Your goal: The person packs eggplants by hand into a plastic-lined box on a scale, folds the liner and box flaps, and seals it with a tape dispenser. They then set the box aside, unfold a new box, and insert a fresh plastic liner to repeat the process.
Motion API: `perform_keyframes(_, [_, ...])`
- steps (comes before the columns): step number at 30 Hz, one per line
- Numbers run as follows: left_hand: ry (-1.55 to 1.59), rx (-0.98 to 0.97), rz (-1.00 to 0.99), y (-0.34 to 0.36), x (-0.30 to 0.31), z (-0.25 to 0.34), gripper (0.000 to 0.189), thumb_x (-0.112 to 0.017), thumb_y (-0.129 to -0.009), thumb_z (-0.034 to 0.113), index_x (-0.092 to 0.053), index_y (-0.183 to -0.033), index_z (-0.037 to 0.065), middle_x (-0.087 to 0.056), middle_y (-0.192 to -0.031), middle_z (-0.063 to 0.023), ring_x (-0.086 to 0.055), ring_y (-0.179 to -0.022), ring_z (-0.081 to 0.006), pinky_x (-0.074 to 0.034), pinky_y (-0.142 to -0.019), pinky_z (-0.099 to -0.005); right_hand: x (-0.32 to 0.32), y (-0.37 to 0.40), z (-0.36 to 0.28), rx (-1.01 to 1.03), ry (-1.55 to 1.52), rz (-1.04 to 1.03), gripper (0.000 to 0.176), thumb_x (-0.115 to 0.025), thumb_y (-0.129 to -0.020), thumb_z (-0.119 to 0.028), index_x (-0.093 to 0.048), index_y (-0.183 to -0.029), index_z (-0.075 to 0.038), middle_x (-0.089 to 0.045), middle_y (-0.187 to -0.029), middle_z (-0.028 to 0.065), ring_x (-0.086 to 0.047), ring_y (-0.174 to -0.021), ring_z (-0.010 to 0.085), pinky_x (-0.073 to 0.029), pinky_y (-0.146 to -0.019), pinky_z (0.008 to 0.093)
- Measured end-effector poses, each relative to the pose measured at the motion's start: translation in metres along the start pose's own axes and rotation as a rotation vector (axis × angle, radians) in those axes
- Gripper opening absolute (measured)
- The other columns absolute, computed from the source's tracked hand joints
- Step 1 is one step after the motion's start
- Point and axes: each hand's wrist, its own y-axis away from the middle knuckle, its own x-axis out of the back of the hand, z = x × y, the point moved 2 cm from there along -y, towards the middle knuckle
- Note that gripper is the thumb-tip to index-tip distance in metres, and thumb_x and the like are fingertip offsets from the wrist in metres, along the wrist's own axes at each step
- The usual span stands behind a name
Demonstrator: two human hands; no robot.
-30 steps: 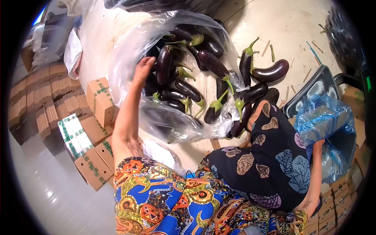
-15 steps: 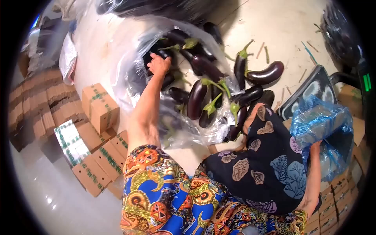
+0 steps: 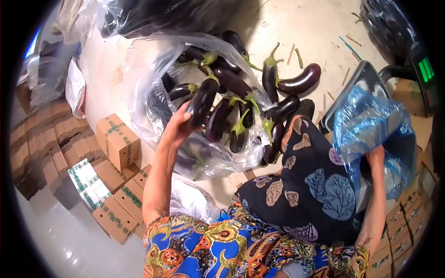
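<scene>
My left hand (image 3: 178, 124) is closed around the lower end of a dark purple eggplant (image 3: 202, 98), stem up, above the opened clear plastic bag (image 3: 139, 99). Several more eggplants lie inside the bag and around its mouth, among them one with a long green stem (image 3: 220, 121). On the right, my right hand (image 3: 376, 154) is at a crumpled blue plastic bag (image 3: 366, 123), which lies partly over a scale plate (image 3: 356, 88). The blue plastic covers the fingers of that hand.
Loose eggplants, one curved (image 3: 300, 79), lie on the floor with stem scraps. A lit green display (image 3: 425, 69) stands right. Cardboard boxes (image 3: 117, 143) and stacked flat cardboard (image 3: 51, 134) are left. Filled plastic bags (image 3: 171, 16) sit at the back.
My left hand was reaching deeper into the clear bag; now it is nearer to me with an eggplant held up in it. My right hand remains at the blue bag.
</scene>
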Motion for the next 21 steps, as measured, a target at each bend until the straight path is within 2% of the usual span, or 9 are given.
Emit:
perform_keyframes(2, [0.062, -0.042, 0.033, 0.031, -0.014, -0.001, 0.081, -0.069, -0.073, 0.040, -0.040, -0.138, 0.002, -0.058, -0.118, -0.0139, -0.064, -0.094, -0.0240, -0.055, -0.065, -0.0322, 0.058, 0.000, -0.037, -0.336, -0.042, -0.146, 0.030, -0.060, -0.084, -0.018, -0.057, -0.110, -0.002, -0.057, -0.115, 0.0265, -0.054, -0.102, 0.0464, -0.045, -0.086, 0.0515])
perform_keyframes(4, [0.031, -0.119, -0.030, 0.049, -0.054, 0.020, 0.090, -0.071, -0.067, 0.043, -0.038, -0.139, -0.001, -0.058, -0.118, -0.0172, -0.065, -0.090, -0.0248, -0.055, -0.061, -0.0308, 0.136, 0.003, -0.083, -0.188, -0.211, 0.088, 0.017, -0.058, -0.086, -0.012, -0.055, -0.083, 0.005, -0.059, -0.085, 0.0259, -0.057, -0.082, 0.0453, -0.046, -0.070, 0.0447])
perform_keyframes(6, [-0.058, -0.091, -0.088, 0.047, -0.070, 0.041, 0.100, -0.071, -0.059, 0.049, -0.038, -0.137, -0.005, -0.059, -0.118, -0.0220, -0.067, -0.093, -0.0283, -0.058, -0.064, -0.0337, 0.220, 0.019, -0.144, 0.017, -0.567, 0.344, 0.011, -0.057, -0.088, -0.007, -0.059, -0.089, 0.004, -0.061, -0.082, 0.0179, -0.062, -0.073, 0.0291, -0.047, -0.068, 0.0328])
perform_keyframes(8, [-0.228, -0.229, -0.289, 0.031, -0.127, 0.070, 0.094, -0.065, -0.066, 0.054, -0.044, -0.133, -0.008, -0.058, -0.120, -0.0247, -0.065, -0.098, -0.0308, -0.052, -0.086, -0.0370, 0.277, 0.042, -0.177, 0.055, -0.509, 0.426, 0.011, -0.061, -0.086, -0.008, -0.063, -0.094, 0.001, -0.064, -0.083, 0.0109, -0.065, -0.079, 0.0212, -0.049, -0.072, 0.0306])
perform_keyframes(10, [-0.297, -0.279, -0.464, 0.011, -0.188, 0.084, 0.093, -0.062, -0.066, 0.055, -0.047, -0.130, -0.010, -0.058, -0.120, -0.0261, -0.064, -0.101, -0.0312, -0.052, -0.087, -0.0373, 0.317, 0.057, -0.194, 0.291, -0.458, 0.462, 0.053, -0.073, -0.072, -0.026, -0.059, -0.117, -0.003, -0.063, -0.110, 0.0117, -0.061, -0.101, 0.0239, -0.045, -0.090, 0.0322])
perform_keyframes(14, [-0.412, -0.313, -0.952, -0.010, -0.314, 0.096, 0.074, -0.051, -0.078, 0.054, -0.055, -0.124, -0.005, -0.066, -0.107, -0.0174, -0.065, -0.091, -0.0231, -0.050, -0.080, -0.0306, 0.327, 0.063, -0.199, 0.508, -0.528, 0.251, 0.083, -0.078, -0.064, -0.036, -0.048, -0.133, -0.002, -0.063, -0.113, 0.0159, -0.061, -0.104, 0.0322, -0.045, -0.093, 0.0394])
perform_keyframes(16, [-0.338, -0.187, -1.162, -0.019, -0.363, 0.091, 0.068, -0.043, -0.094, 0.056, -0.052, -0.128, -0.003, -0.065, -0.104, -0.0152, -0.065, -0.078, -0.0171, -0.053, -0.061, -0.0241, 0.326, 0.075, -0.188, 0.200, -0.839, -0.099, 0.078, -0.073, -0.069, -0.029, -0.043, -0.136, -0.002, -0.063, -0.106, 0.0133, -0.063, -0.093, 0.0253, -0.048, -0.084, 0.0373])
perform_keyframes(18, [-0.266, -0.070, -1.103, -0.041, -0.372, 0.076, 0.078, -0.039, -0.095, 0.061, -0.040, -0.138, -0.004, -0.063, -0.115, -0.0173, -0.066, -0.088, -0.0175, -0.052, -0.066, -0.0225, 0.294, 0.092, -0.168, 0.047, -1.243, 0.046, 0.057, -0.068, -0.080, -0.031, -0.050, -0.125, -0.001, -0.061, -0.098, 0.0084, -0.059, -0.086, 0.0173, -0.048, -0.075, 0.0300])
perform_keyframes(21, [-0.363, -0.169, -0.753, -0.066, -0.334, 0.050, 0.060, -0.050, -0.097, 0.043, -0.044, -0.136, -0.001, -0.065, -0.113, -0.0129, -0.063, -0.085, -0.0155, -0.049, -0.068, -0.0214, 0.246, 0.110, -0.147, -0.386, -1.600, 0.031, 0.062, -0.065, -0.085, -0.035, -0.044, -0.130, 0.002, -0.057, -0.107, 0.0079, -0.055, -0.092, 0.0125, -0.048, -0.078, 0.0269])
